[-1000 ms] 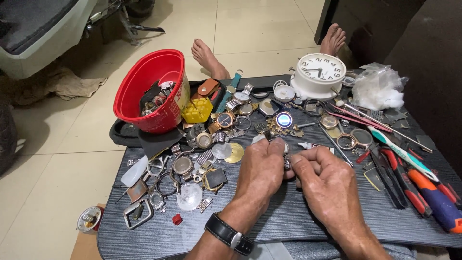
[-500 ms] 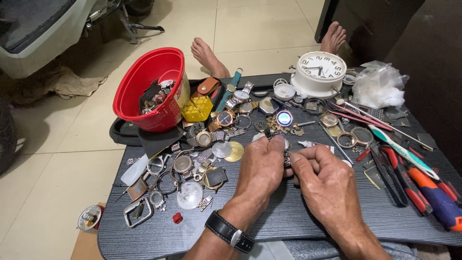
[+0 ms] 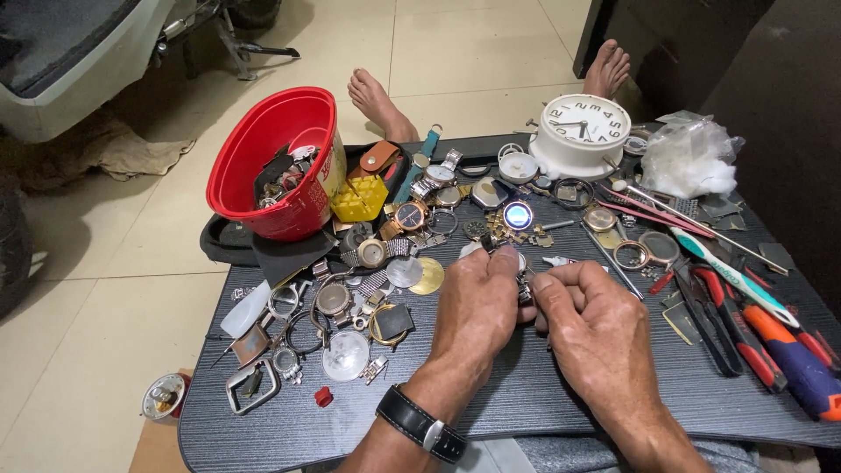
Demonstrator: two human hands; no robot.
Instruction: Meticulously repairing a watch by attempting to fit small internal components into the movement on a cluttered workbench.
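A person's left hand point(image 3: 477, 302) and right hand point(image 3: 596, 320) meet over the middle of a dark wood-grain surface point(image 3: 526, 403), fingers of both closed around a small metal watch part point(image 3: 524, 287) held between them just above the surface. Most of the part is hidden by the fingertips, so its exact shape cannot be told. A black wristwatch point(image 3: 420, 425) circles the left wrist.

Loose watch cases, dials and glass discs lie scattered to the left of the hands, among them a round clear crystal point(image 3: 345, 355) and a brass-coloured disc point(image 3: 427, 276). Beyond the hands a watch with a blue-lit face point(image 3: 518, 215) sits among small gold-toned pieces. A red plastic bucket point(image 3: 280, 162) filled with straps and watch parts stands at the far left corner of the surface, with a yellow case-holder block point(image 3: 359, 200) just beside it. A white round alarm clock point(image 3: 583, 131) stands at the far edge, and a crumpled clear plastic bag point(image 3: 692, 158) lies near it to the right.

Along the right side rest a white-and-green toothbrush point(image 3: 731, 276), red-handled pliers point(image 3: 736, 328) and an orange-and-blue screwdriver handle point(image 3: 797, 359). Two bare feet point(image 3: 377, 101) show on the tiled floor point(image 3: 131, 289) past the surface.
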